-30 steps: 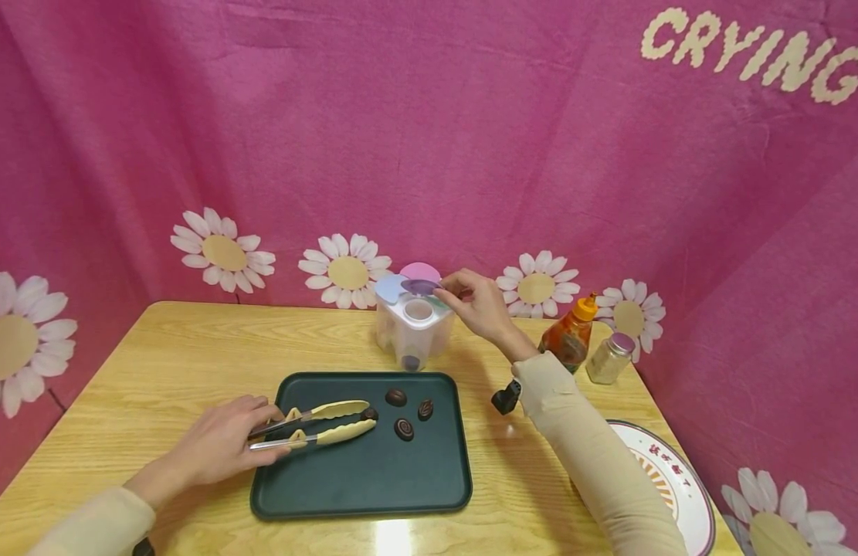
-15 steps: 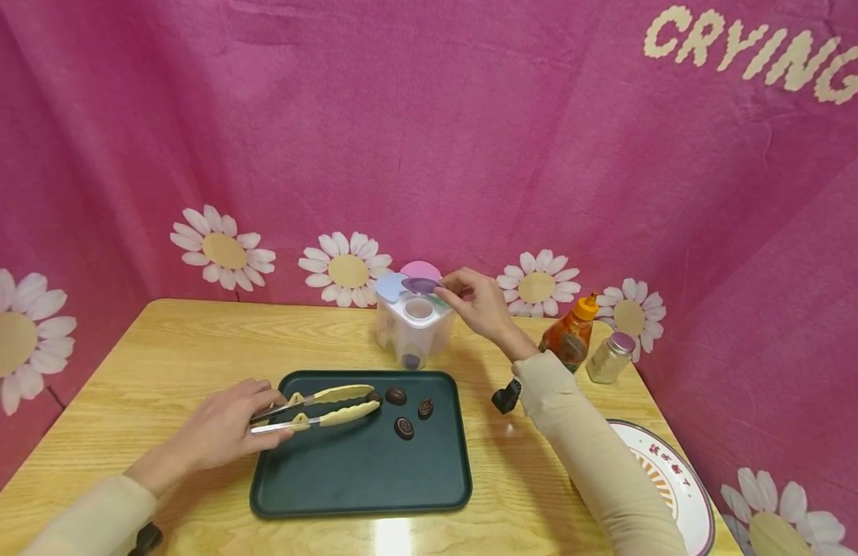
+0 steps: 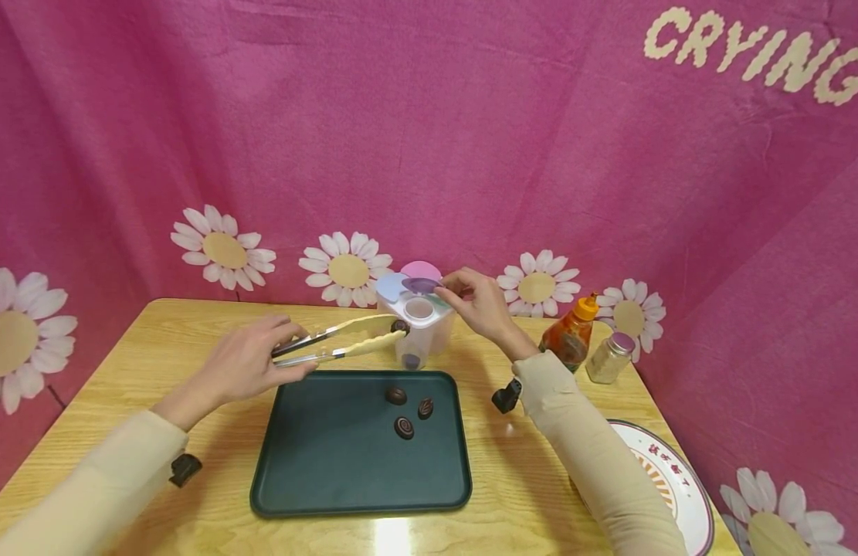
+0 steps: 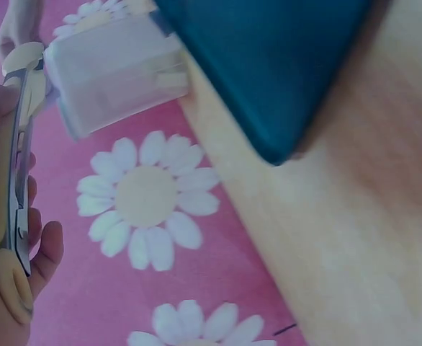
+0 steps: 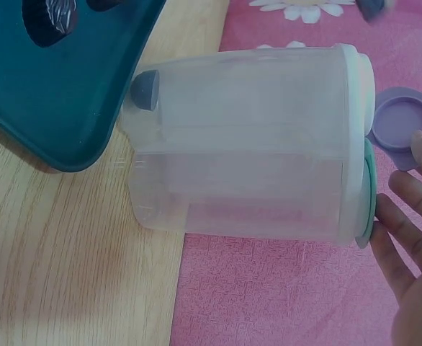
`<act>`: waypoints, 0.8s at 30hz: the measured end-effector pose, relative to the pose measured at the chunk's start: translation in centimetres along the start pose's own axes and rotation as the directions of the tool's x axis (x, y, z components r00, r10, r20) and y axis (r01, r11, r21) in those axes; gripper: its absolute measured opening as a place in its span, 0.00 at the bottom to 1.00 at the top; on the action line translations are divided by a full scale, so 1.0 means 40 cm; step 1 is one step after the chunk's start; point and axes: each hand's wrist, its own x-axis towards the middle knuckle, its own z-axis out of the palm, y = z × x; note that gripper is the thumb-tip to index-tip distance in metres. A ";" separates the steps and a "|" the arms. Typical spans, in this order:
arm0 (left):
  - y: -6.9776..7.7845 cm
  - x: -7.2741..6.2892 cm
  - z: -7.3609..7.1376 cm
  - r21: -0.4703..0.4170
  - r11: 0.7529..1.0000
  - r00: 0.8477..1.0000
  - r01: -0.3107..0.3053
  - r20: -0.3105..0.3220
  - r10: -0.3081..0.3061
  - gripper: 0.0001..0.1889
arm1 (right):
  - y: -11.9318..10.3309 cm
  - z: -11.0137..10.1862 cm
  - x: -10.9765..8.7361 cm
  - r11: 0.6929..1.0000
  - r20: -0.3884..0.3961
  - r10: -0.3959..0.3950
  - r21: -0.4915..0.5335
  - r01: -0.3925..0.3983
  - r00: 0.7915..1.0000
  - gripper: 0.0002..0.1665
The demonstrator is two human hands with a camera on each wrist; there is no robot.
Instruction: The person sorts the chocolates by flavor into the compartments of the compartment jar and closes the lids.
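Note:
My left hand (image 3: 251, 359) grips a pair of tongs (image 3: 364, 345) with cream scalloped tips. Pinched between those tips is a dark chocolate (image 3: 400, 327), at the front left of the uncovered round opening of a clear container (image 5: 247, 144). My right hand (image 3: 479, 305) holds up the container's purple flip lid (image 5: 405, 121) between thumb and finger. Its other fingers lie by the green lid (image 5: 368, 194). One dark piece (image 5: 145, 90) sits at the container's bottom. Below, the dark green tray (image 3: 359, 471) carries three chocolates, one oval with a spiral (image 3: 404, 428).
Blue (image 3: 390, 287) and pink (image 3: 420, 269) lids on the container are down. To the right stand a sauce bottle (image 3: 570, 336) and a purple-capped jar (image 3: 611, 359). A patterned plate (image 3: 693, 502) lies at the front right. A pink cloth (image 3: 429, 139) hangs behind the table.
The tongs have lifted a chocolate off the tray and carried it up and away towards the container opening, with my left hand moving forward. My right hand stays at the purple lid.

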 end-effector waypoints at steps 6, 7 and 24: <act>0.000 0.080 -0.010 0.009 1.000 0.999 -0.021 -0.024 0.021 0.23 | 0.000 -0.001 0.000 1.000 0.002 0.002 0.001 -0.002 1.000 0.08; -0.001 0.091 -0.011 0.009 1.000 1.000 -0.021 -0.018 0.021 0.24 | 0.000 -0.001 0.000 1.000 0.003 0.003 0.000 -0.003 1.000 0.08; 0.007 0.135 -0.001 0.032 0.999 0.998 0.023 0.054 -0.025 0.30 | -0.001 0.001 -0.001 1.000 -0.009 -0.014 0.010 0.014 1.000 0.08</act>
